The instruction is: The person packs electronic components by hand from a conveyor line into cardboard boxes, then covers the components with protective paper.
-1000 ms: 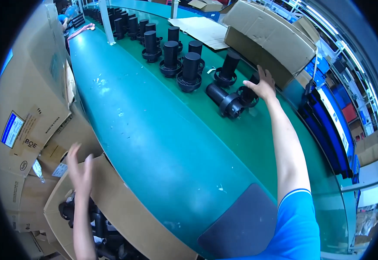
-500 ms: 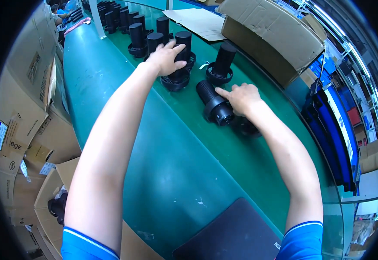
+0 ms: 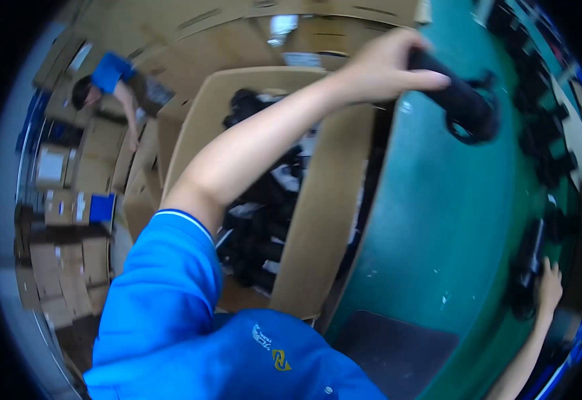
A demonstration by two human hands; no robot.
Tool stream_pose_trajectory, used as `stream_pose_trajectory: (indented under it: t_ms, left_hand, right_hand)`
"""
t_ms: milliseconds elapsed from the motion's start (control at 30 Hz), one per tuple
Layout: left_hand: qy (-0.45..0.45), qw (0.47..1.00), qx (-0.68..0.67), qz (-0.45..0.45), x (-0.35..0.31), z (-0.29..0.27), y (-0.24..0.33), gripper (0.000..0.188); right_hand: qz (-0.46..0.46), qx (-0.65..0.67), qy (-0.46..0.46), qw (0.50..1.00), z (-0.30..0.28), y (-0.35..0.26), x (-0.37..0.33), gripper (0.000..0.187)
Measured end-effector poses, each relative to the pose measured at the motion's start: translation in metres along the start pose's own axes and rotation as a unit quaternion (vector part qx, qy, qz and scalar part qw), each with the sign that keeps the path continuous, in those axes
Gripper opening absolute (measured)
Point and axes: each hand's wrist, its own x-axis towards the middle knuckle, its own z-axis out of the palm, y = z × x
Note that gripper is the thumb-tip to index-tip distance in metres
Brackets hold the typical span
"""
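Observation:
My left hand is wrapped around the upper end of a black cylindrical part with an open ring at its base. The part is tilted and held over the green bench, left of the others. At the far right, my right hand lies beside another black cylindrical part on the bench. Its visible fingers are apart and touch or nearly touch that part; blur hides the exact contact. More black parts stand in a row beyond, toward the right.
Left of the bench stands an opened cardboard box holding black parts and white scraps. A dark flat pad lies on the near bench. Stacked cartons fill the left, where another person in blue bends over.
The view has swung left, bringing the open box into sight. My left hand has taken one black part from the row and carried it leftward. My right hand stays near the lying part.

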Motion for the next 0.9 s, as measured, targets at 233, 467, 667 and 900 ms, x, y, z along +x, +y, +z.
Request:
stream_pose_trajectory:
  t_ms: [233,467,667,900]
  left_hand:
    - [0.433,0.785,-0.156,-0.415,-0.332,-0.189,-0.047,0.044]
    - [0.578,0.635,-0.119,-0.499,-0.452,-0.136,-0.153,0.051]
    - [0.236,0.701,0.424,-0.522,-0.533,-0.118,-0.193,0.057]
    - [0.228,0.785,-0.208,-0.537,-0.498,-0.164,-0.087,0.059]
  right_hand:
    - [-0.058,0.148,0.08,0.984,-0.113,-0.073,-0.039,0.043]
    - [-0.232,0.348,0.065,0.906,-0.234,-0.261,-0.097,0.034]
    - [-0.374,0.359,0.047,0.854,-0.279,-0.412,-0.145,0.028]
    - [-0.448,0.345,-0.094,0.819,-0.266,-0.553,-0.178,0.04]
